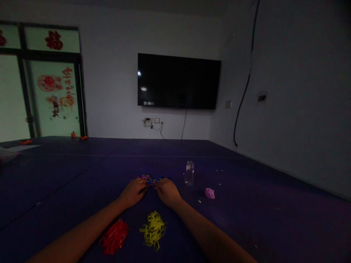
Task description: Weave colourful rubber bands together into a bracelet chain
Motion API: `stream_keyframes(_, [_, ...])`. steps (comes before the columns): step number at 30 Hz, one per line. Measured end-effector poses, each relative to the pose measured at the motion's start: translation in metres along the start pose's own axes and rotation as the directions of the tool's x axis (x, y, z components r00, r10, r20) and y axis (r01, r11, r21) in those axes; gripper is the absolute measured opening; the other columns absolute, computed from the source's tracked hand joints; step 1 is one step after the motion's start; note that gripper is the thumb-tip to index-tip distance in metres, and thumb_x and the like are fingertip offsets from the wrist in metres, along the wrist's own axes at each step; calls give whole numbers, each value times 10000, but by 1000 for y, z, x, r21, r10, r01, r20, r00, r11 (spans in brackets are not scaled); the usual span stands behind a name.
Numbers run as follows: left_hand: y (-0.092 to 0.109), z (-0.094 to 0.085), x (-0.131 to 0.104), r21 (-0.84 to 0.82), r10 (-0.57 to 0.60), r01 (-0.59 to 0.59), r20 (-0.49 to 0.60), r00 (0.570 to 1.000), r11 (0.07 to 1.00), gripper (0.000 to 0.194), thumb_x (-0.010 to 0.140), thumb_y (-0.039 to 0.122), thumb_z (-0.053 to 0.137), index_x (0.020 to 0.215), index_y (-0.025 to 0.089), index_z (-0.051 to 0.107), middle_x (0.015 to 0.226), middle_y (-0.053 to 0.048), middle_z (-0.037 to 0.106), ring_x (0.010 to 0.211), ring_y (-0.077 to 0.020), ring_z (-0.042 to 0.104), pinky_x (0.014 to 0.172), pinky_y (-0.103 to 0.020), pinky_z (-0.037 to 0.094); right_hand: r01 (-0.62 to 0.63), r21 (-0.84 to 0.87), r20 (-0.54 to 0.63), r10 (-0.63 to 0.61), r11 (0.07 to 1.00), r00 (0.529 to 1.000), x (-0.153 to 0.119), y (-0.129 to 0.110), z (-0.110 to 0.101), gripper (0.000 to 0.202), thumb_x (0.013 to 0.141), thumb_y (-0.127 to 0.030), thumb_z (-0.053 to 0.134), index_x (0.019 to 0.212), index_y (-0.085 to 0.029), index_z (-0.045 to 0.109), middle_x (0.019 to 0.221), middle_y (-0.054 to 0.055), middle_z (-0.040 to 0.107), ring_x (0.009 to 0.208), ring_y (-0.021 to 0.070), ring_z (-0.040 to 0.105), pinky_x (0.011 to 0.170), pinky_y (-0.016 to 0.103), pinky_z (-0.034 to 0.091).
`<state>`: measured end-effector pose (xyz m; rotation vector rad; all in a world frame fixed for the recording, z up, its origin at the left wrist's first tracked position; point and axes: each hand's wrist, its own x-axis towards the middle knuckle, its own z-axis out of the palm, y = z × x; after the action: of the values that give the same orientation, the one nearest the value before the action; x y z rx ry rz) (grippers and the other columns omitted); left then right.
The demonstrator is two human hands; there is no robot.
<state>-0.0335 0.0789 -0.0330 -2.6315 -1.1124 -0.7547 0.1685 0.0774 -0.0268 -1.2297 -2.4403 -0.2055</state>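
Observation:
A small pile of mixed-colour rubber bands (150, 179) lies on the dark blue surface in front of me. At its left edge my left hand (134, 191) rests with curled fingers pressed into the bands. From the other side my right hand (166, 190) closes its fingers on the pile's right end; its fingertips are partly hidden. Nearer to me, between my forearms, are a heap of red rubber bands (115, 236) and, to its right, a loose heap of yellow rubber bands (154, 230).
Right of my hands stand a clear bottle (189, 173), upright, and a crumpled pink lump (210, 193). Small pale scraps lie around them. Orange objects (83, 137) sit at the far left edge. A television (179, 82) hangs on the far wall.

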Motion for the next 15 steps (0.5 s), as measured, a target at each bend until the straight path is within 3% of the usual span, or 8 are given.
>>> stream_keyframes(15, [-3, 3, -1, -41, 11, -12, -7, 1000, 999, 195, 847, 127, 507, 936, 188, 670, 974, -66, 650, 937, -201, 571, 857, -340, 445, -5, 1, 37, 5, 1000, 999, 0, -1, -2, 240, 850, -129, 434, 869, -149, 672, 934, 96, 682, 960, 184, 580, 881, 272, 381])
